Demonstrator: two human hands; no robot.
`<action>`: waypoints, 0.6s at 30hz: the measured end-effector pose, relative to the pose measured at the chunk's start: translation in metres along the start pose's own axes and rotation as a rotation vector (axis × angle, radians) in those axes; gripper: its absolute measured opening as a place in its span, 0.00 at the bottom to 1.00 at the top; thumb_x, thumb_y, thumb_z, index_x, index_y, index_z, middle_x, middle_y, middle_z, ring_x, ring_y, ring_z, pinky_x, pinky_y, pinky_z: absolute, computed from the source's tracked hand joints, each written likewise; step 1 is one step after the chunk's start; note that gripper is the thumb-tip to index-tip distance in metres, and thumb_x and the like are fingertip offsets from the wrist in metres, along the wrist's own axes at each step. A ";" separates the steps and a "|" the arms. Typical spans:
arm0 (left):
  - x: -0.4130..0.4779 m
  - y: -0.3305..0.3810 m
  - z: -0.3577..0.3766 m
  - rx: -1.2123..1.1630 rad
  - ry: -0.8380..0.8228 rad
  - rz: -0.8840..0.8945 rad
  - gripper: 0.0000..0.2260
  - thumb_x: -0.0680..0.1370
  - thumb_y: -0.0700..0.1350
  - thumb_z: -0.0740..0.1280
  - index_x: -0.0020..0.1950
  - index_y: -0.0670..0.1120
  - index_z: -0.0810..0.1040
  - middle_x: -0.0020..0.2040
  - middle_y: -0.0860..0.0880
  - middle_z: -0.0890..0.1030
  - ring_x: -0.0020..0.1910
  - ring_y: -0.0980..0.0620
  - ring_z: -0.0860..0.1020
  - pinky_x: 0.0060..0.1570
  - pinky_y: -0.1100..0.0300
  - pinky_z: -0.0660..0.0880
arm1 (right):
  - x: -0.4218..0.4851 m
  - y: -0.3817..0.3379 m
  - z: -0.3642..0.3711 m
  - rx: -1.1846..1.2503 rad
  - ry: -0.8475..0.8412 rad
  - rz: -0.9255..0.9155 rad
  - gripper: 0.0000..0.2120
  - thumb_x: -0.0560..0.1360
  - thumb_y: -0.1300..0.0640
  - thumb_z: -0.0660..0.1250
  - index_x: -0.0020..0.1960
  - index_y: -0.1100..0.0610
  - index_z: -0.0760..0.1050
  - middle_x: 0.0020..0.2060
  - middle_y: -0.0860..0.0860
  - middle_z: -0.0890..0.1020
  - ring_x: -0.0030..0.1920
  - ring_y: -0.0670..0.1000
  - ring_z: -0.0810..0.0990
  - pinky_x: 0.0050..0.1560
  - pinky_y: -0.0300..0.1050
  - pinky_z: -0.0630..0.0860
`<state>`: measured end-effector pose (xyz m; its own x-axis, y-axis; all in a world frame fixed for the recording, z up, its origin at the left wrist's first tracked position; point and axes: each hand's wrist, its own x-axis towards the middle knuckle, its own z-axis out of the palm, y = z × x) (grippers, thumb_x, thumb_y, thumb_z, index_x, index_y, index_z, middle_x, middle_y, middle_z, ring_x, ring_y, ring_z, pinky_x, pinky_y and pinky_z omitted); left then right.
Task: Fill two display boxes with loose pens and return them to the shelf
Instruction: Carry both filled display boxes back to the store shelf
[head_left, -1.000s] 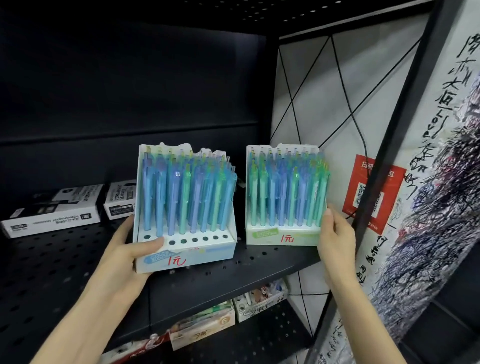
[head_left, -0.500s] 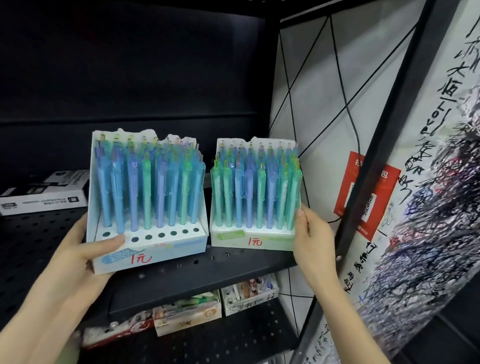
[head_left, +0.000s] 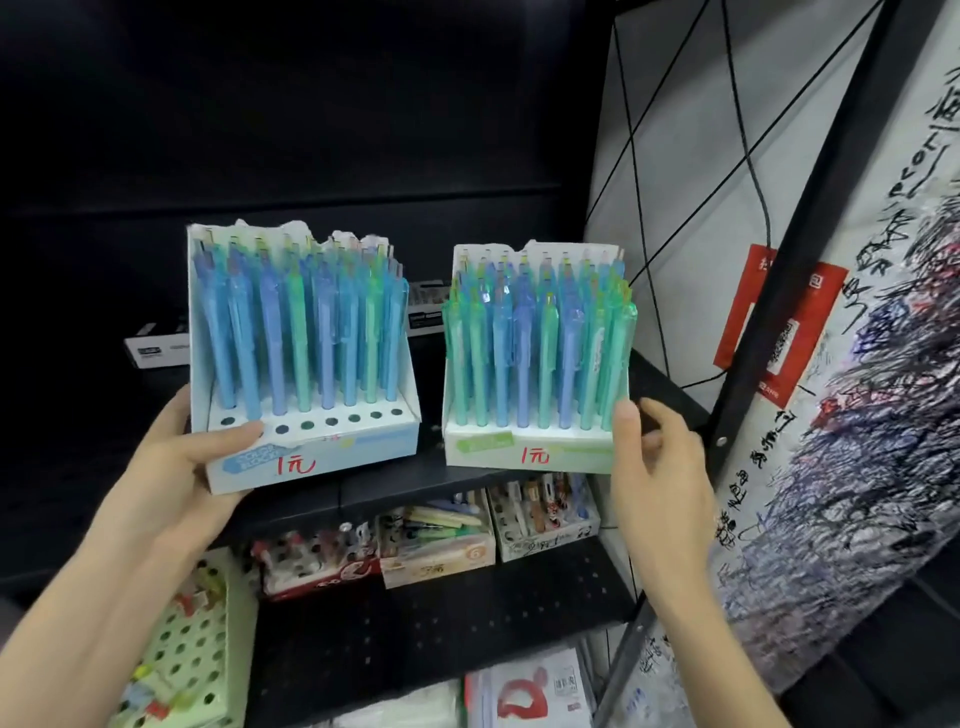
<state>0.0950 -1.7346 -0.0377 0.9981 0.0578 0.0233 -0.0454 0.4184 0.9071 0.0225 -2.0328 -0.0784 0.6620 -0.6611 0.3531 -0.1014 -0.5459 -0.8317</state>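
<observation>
Both grips unchanged: left hand (head_left: 174, 470) holds blue box (head_left: 322, 449), right hand (head_left: 657, 467) green box (head_left: 524, 452).

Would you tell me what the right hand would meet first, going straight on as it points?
The green display box; the right hand has its thumb at its front right corner, depth being unclear.

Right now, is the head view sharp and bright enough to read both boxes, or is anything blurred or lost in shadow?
Head view: the blue box and green box are evenly lit, and their red price marks are readable. In the same view the back panel is near black with its detail lost, and the pegboard and the items along the bottom edge are soft.
</observation>
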 end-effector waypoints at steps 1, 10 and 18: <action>-0.002 0.001 -0.001 -0.007 0.001 -0.010 0.25 0.73 0.27 0.57 0.65 0.47 0.73 0.57 0.47 0.81 0.50 0.48 0.82 0.47 0.47 0.79 | -0.003 0.000 0.001 0.089 -0.089 0.071 0.26 0.75 0.33 0.52 0.66 0.46 0.67 0.45 0.47 0.78 0.42 0.48 0.76 0.44 0.45 0.69; -0.026 0.005 -0.012 -0.038 -0.013 -0.067 0.24 0.74 0.28 0.57 0.65 0.48 0.73 0.59 0.46 0.81 0.50 0.47 0.82 0.46 0.49 0.80 | -0.011 -0.008 0.008 0.781 -0.305 0.326 0.20 0.76 0.47 0.64 0.64 0.55 0.72 0.50 0.57 0.83 0.41 0.58 0.84 0.38 0.43 0.80; -0.081 0.007 -0.019 -0.073 0.062 -0.031 0.26 0.74 0.28 0.56 0.67 0.48 0.71 0.61 0.45 0.79 0.56 0.46 0.79 0.49 0.48 0.79 | -0.033 -0.003 -0.014 0.988 -0.341 0.346 0.17 0.77 0.56 0.65 0.64 0.58 0.73 0.54 0.56 0.82 0.49 0.59 0.83 0.45 0.46 0.81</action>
<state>0.0127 -1.7192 -0.0408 0.9946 0.0986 -0.0322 -0.0198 0.4853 0.8741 -0.0092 -2.0169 -0.0815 0.8983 -0.4386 0.0250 0.2175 0.3946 -0.8927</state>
